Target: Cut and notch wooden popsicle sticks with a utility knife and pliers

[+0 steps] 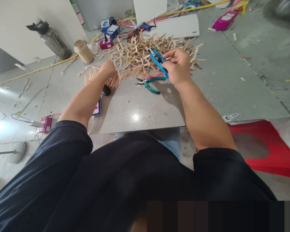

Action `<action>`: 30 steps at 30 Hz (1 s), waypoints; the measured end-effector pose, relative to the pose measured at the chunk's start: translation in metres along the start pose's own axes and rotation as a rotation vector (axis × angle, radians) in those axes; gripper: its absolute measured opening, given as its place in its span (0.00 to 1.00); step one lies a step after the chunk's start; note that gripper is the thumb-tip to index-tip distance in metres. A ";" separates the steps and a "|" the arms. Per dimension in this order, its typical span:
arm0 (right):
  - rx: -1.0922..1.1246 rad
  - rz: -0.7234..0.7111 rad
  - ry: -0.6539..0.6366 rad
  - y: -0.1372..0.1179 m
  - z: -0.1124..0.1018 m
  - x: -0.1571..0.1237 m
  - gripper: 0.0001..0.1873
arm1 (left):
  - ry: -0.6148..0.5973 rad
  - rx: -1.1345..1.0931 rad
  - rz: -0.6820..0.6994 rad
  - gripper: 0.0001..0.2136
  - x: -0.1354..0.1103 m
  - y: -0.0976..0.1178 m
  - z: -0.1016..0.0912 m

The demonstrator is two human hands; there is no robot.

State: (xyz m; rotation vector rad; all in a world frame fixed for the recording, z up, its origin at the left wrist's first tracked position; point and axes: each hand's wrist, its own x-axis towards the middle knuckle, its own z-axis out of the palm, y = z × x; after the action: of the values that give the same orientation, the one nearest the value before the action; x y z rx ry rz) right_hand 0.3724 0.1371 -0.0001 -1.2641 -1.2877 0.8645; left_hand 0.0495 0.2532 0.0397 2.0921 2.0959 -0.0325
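My right hand (pixel 178 66) is wrapped around a blue-handled cutter (pixel 159 61), its metal end pointing up and to the left over a big heap of wooden craft sticks (pixel 145 48). Closed fingers curl on my left hand (pixel 108 70), just above a flatter batch of wooden sticks (pixel 113 81); whatever they pinch is hidden. Between the hands, small cut wood bits (pixel 134 72) lie in front of the heap. Green-handled pliers (pixel 152 89) with open jaws rest on the table beside a red-handled tool (pixel 154 76), below the cutter.
A dark computer mouse (pixel 106 91) and a phone (pixel 96 108) lie by my left forearm. Behind stand a jar (pixel 84 51), a grey bottle (pixel 55 42) and blue boxes (pixel 112 31). A purple packet (pixel 224 21) is far right; a red stool (pixel 275 148) stands below the table edge.
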 end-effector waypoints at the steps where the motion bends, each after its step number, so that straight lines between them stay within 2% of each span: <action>1: 0.004 -0.010 0.017 0.002 0.000 0.002 0.23 | 0.007 -0.006 0.006 0.21 -0.001 0.000 -0.002; 5: 0.027 -0.026 0.106 0.007 0.002 0.010 0.24 | 0.104 -0.024 0.051 0.16 -0.019 0.005 -0.011; 7: 0.032 -0.027 0.135 0.007 0.002 0.012 0.23 | 0.160 -0.012 0.123 0.08 -0.042 0.008 -0.016; 9: 0.039 -0.037 0.156 0.006 0.001 0.014 0.21 | 0.166 0.008 0.247 0.09 -0.078 0.008 -0.016; 11: 0.044 -0.049 0.179 0.005 -0.002 0.015 0.19 | 0.079 0.043 0.510 0.13 -0.127 0.002 -0.009; 14: 0.048 -0.057 0.204 0.003 -0.004 0.017 0.19 | -0.127 0.102 0.800 0.14 -0.207 -0.018 0.012; 16: 0.051 -0.056 0.208 0.002 -0.005 0.017 0.19 | -0.233 0.157 0.927 0.18 -0.248 -0.032 0.029; 18: 0.052 -0.051 0.204 0.000 -0.004 0.015 0.19 | -0.259 0.204 0.955 0.18 -0.268 -0.043 0.045; 19: 0.052 -0.045 0.200 -0.002 -0.004 0.014 0.19 | -0.255 0.229 0.940 0.17 -0.269 -0.046 0.052; 21: 0.051 -0.033 0.188 -0.004 -0.002 0.010 0.19 | -0.241 0.272 0.899 0.10 -0.253 -0.045 0.061; 22: 0.049 -0.026 0.183 -0.005 -0.001 0.008 0.19 | -0.237 0.288 0.881 0.16 -0.238 -0.042 0.063; 26: 0.032 0.009 0.192 -0.007 0.001 0.005 0.19 | -0.139 0.266 0.802 0.21 -0.154 -0.014 0.059; 27: 0.024 0.016 0.193 -0.007 0.000 0.005 0.19 | -0.104 0.245 0.780 0.11 -0.134 -0.006 0.056; 28: 0.017 0.021 0.193 -0.007 -0.001 0.005 0.18 | -0.065 0.225 0.754 0.09 -0.116 0.002 0.053; 30: 0.000 0.027 0.186 -0.005 -0.003 0.005 0.17 | -0.004 0.184 0.708 0.13 -0.088 0.016 0.047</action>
State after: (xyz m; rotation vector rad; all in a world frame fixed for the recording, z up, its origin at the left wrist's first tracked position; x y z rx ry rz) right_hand 0.3750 0.1409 0.0063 -1.3322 -1.1252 0.7474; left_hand 0.0696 0.1600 0.0080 2.8104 1.2780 -0.1356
